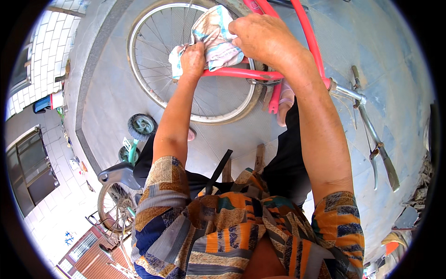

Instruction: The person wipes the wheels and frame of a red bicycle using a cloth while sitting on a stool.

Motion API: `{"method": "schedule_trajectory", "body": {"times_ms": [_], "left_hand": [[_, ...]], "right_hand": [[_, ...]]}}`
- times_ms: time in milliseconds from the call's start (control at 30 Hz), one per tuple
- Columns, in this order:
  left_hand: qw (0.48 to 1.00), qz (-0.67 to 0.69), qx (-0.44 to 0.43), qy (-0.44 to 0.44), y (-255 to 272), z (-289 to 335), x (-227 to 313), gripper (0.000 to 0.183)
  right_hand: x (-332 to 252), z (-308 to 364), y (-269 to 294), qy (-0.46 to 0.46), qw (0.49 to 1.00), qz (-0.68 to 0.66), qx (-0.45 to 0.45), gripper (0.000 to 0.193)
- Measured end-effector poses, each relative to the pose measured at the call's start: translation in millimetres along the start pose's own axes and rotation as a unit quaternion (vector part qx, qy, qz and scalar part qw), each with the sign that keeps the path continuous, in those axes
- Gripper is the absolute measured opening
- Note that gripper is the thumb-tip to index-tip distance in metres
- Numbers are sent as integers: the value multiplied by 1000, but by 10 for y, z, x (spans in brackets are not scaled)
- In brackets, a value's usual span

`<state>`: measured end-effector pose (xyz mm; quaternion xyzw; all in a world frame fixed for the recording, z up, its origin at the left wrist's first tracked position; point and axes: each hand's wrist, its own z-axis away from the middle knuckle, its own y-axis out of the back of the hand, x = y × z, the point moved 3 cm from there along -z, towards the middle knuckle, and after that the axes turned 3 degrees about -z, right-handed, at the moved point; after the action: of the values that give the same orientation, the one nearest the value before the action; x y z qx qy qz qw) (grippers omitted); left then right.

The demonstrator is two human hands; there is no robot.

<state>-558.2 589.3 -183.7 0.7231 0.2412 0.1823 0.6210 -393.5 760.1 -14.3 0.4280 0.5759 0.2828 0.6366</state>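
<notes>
A white cloth with blue and brownish markings is spread between my hands, over the spokes of a bicycle wheel. My left hand is closed on the cloth's lower left part, just above a pinkish-red frame tube. At the cloth's right edge, my right hand pinches it with bent fingers. The cloth covers part of the wheel and the end of the tube. To the right, the frame joins a silver handlebar with dark grips and a brake lever.
A small teal-and-grey wheel stands left of my legs, near a grey plastic seat-like part. Another bicycle wheel is at lower left. A raised kerb runs along the left. Assorted clutter lies at the right edge.
</notes>
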Motion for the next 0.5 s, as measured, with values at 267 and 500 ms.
{"method": "schedule_trajectory", "body": {"times_ms": [267,500], "left_hand": [[999,-37,14,-16,80,55,-2,11],[980,-146,-134,4,183,54,-84,14]], "right_hand": [[53,90,51,-16,1000,0,9,18],[52,64,126,-3,999,-22,37,17]]}}
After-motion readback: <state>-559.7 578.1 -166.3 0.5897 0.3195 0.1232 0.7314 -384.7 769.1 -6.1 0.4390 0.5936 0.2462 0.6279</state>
